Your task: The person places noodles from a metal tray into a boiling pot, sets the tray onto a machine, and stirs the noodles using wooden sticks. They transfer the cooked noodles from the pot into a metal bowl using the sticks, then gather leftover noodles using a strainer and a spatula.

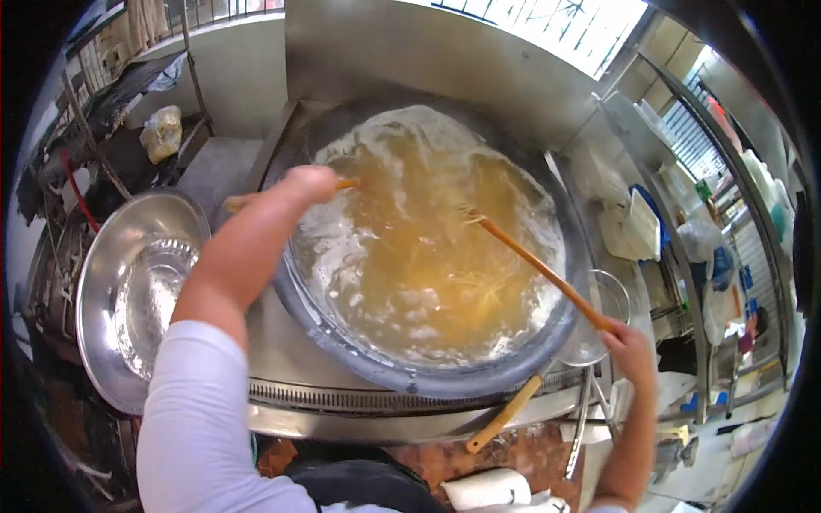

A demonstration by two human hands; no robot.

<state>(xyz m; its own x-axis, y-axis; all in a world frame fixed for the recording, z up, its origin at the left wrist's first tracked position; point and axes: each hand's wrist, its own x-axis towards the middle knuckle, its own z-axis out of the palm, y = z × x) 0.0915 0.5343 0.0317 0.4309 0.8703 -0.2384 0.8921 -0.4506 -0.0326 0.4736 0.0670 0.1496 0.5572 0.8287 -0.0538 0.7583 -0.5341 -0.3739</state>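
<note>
A huge dark wok (pixel 359 359) holds cloudy yellowish liquid with white foam round its edge and pale noodles (pixel 479 291) in it. My left hand (pixel 312 183) is closed round a wooden stick (pixel 347 183) over the wok's left side; its other end sticks out behind my wrist. At the lower right, my right hand (pixel 629 349) grips a long wooden stick (pixel 539 263) that slants in over the wok. A few noodle strands hang at that stick's tip, near the middle of the liquid.
To the left stands a large shiny metal basin (pixel 94 299). A wire strainer (pixel 611 291) rests by the wok's right rim, and a wooden handle (pixel 505 416) juts over the counter's front edge. White sacks (pixel 487 489) lie below; metal shelves (pixel 676 205) line the right.
</note>
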